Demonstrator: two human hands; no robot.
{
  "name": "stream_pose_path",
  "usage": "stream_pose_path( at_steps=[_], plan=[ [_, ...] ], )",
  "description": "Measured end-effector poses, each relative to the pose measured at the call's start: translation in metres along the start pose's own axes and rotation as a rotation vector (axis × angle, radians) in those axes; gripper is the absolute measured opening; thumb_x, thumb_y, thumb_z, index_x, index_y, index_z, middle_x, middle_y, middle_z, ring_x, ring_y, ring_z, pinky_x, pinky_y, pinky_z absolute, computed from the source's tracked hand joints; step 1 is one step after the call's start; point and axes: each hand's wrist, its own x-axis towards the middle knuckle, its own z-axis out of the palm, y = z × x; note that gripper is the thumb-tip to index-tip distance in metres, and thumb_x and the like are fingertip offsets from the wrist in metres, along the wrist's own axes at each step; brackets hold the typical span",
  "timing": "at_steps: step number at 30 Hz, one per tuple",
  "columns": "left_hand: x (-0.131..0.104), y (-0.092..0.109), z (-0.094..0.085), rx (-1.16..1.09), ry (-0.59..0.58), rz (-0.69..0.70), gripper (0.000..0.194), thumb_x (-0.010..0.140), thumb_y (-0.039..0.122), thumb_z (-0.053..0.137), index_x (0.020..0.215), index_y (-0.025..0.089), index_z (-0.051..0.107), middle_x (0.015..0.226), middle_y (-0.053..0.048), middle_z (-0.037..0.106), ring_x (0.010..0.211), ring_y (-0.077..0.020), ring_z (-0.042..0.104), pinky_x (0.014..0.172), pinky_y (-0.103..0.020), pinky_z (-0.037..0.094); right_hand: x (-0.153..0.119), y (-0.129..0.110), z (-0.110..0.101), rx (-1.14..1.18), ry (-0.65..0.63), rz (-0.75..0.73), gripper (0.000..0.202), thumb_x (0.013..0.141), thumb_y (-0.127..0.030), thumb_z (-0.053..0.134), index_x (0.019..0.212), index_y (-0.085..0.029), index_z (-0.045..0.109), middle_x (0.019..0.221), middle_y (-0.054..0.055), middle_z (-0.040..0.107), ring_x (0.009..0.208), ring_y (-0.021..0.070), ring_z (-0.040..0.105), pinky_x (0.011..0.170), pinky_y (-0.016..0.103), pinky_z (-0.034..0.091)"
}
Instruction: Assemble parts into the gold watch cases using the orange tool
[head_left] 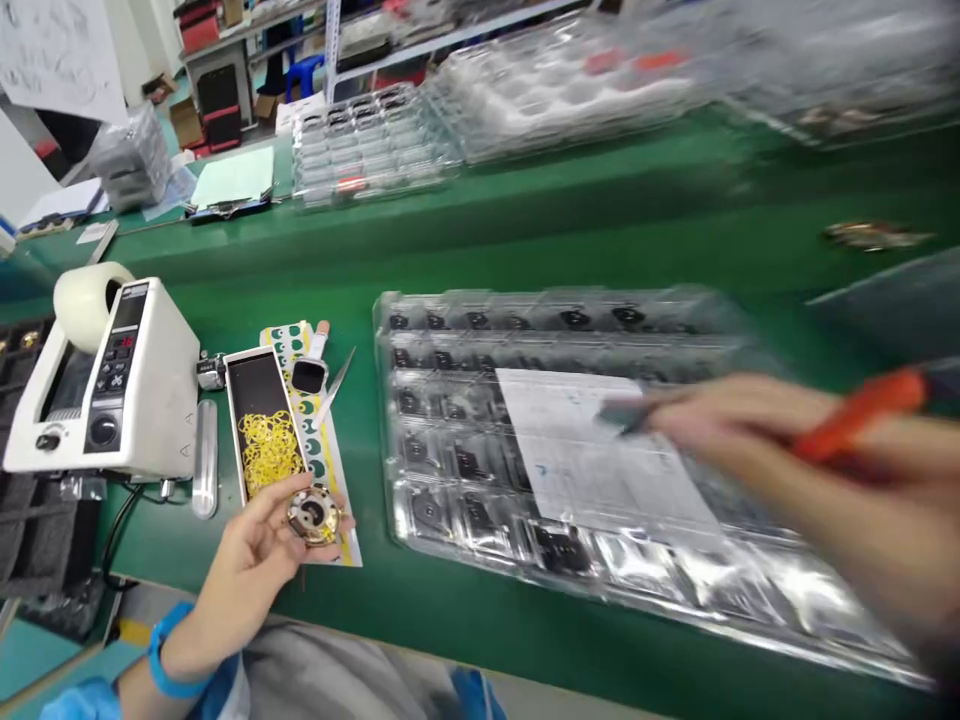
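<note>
My left hand (255, 550), with a blue band at the wrist, grips a round gold-rimmed watch part (313, 515) by its edge, near the table's front. A bit of yellow shows on its face. My right hand (742, 420) is smeared by motion above a sheet of white paper (555, 470). Its fingers are closed on a slim dark-tipped tool (624, 414), probably tweezers, though blur hides the detail. An orange-handled tool (862, 412) also sticks out from this hand. The paper lies on a clear plastic tray (405, 400) with dark parts in its compartments.
A black box (251, 390) holding yellow rings (270, 450) stands beside a smartwatch (309, 375) and pointed tweezers (337, 385). At left is a white tape dispenser (161, 390). Clear trays (367, 150) and a clipboard (234, 180) lie on the raised back ledge.
</note>
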Motion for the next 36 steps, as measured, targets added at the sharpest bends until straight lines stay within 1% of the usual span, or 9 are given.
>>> stream_pose_path(
  at_steps=[1, 4, 6, 8, 14, 20, 25, 30, 36],
  plan=[
    [0.0, 0.0, 0.001, -0.013, -0.025, 0.007, 0.031, 0.091, 0.03, 0.071, 0.122, 0.031, 0.07, 0.119, -0.01, 0.074, 0.104, -0.0217, 0.073, 0.087, -0.027, 0.06, -0.026, -0.021, 0.017, 0.072, 0.022, 0.008, 0.032, 0.083, -0.064, 0.067, 0.072, -0.034, 0.07, 0.078, 0.006, 0.067, 0.073, 0.0253, 0.063, 0.062, 0.041, 0.048],
    [-0.004, -0.001, 0.006, -0.024, -0.084, 0.006, 0.033, 0.094, 0.024, 0.067, 0.125, 0.035, 0.068, 0.12, -0.006, 0.074, 0.11, -0.0203, 0.07, 0.091, -0.026, 0.058, -0.077, -0.073, 0.068, 0.297, -0.123, 0.078, 0.021, 0.087, -0.046, 0.071, 0.072, -0.031, 0.071, 0.078, 0.003, 0.063, 0.065, 0.018, 0.061, 0.049, 0.029, 0.045],
    [-0.006, -0.001, 0.007, -0.021, -0.112, -0.002, 0.036, 0.094, 0.021, 0.066, 0.127, 0.037, 0.067, 0.12, -0.004, 0.074, 0.109, -0.0182, 0.07, 0.092, -0.024, 0.058, -0.088, -0.09, 0.092, 0.375, -0.177, 0.084, 0.02, 0.085, -0.036, 0.073, 0.067, -0.027, 0.07, 0.076, 0.002, 0.061, 0.063, 0.0153, 0.06, 0.047, 0.025, 0.044],
    [-0.009, -0.001, 0.007, -0.023, -0.138, 0.0, 0.037, 0.095, 0.021, 0.065, 0.127, 0.038, 0.067, 0.117, -0.003, 0.074, 0.107, -0.0162, 0.07, 0.091, -0.021, 0.057, -0.087, -0.096, 0.104, 0.405, -0.202, 0.112, 0.02, 0.083, -0.029, 0.073, 0.064, -0.025, 0.069, 0.077, 0.002, 0.062, 0.063, 0.0135, 0.059, 0.049, 0.022, 0.044],
    [-0.017, -0.002, 0.0, 0.024, -0.141, 0.019, 0.037, 0.094, 0.022, 0.065, 0.128, 0.039, 0.066, 0.1, 0.0, 0.076, 0.098, -0.0139, 0.071, 0.092, -0.021, 0.057, -0.085, -0.103, 0.109, 0.457, -0.308, 0.207, 0.016, 0.081, -0.025, 0.069, 0.066, -0.023, 0.071, 0.081, 0.004, 0.063, 0.071, 0.0145, 0.063, 0.059, 0.021, 0.051],
    [-0.025, -0.009, -0.008, 0.105, -0.124, 0.047, 0.039, 0.096, 0.028, 0.063, 0.134, 0.033, 0.063, 0.086, -0.003, 0.073, 0.096, -0.019, 0.069, 0.096, -0.031, 0.058, -0.091, -0.11, 0.115, 0.42, -0.33, 0.221, 0.015, 0.082, -0.025, 0.069, 0.067, -0.022, 0.071, 0.082, 0.004, 0.063, 0.071, 0.0149, 0.062, 0.062, 0.023, 0.052],
    [-0.027, -0.014, -0.009, 0.074, -0.107, 0.057, 0.038, 0.096, 0.027, 0.063, 0.133, 0.031, 0.064, 0.086, -0.004, 0.074, 0.084, -0.0171, 0.071, 0.096, -0.034, 0.058, -0.096, -0.111, 0.122, 0.332, -0.234, 0.133, 0.015, 0.082, -0.02, 0.068, 0.067, -0.022, 0.069, 0.08, 0.002, 0.064, 0.062, 0.0127, 0.057, 0.06, 0.025, 0.051],
    [-0.026, -0.012, -0.007, 0.012, -0.093, 0.079, 0.034, 0.094, 0.023, 0.065, 0.126, 0.035, 0.068, 0.11, -0.002, 0.075, 0.096, -0.015, 0.071, 0.093, -0.026, 0.057, -0.101, -0.111, 0.128, 0.261, -0.188, 0.054, 0.016, 0.084, -0.019, 0.068, 0.069, -0.022, 0.067, 0.08, 0.001, 0.064, 0.059, 0.0115, 0.055, 0.059, 0.025, 0.051],
    [-0.022, -0.012, -0.003, 0.016, -0.027, 0.082, 0.027, 0.091, 0.029, 0.07, 0.118, 0.026, 0.07, 0.095, -0.002, 0.077, 0.085, -0.0137, 0.073, 0.085, -0.023, 0.06, -0.105, -0.11, 0.132, 0.181, -0.182, -0.048, 0.015, 0.086, -0.012, 0.065, 0.074, -0.022, 0.065, 0.084, 0.001, 0.064, 0.071, 0.0131, 0.063, 0.062, 0.024, 0.053]
  ],
)
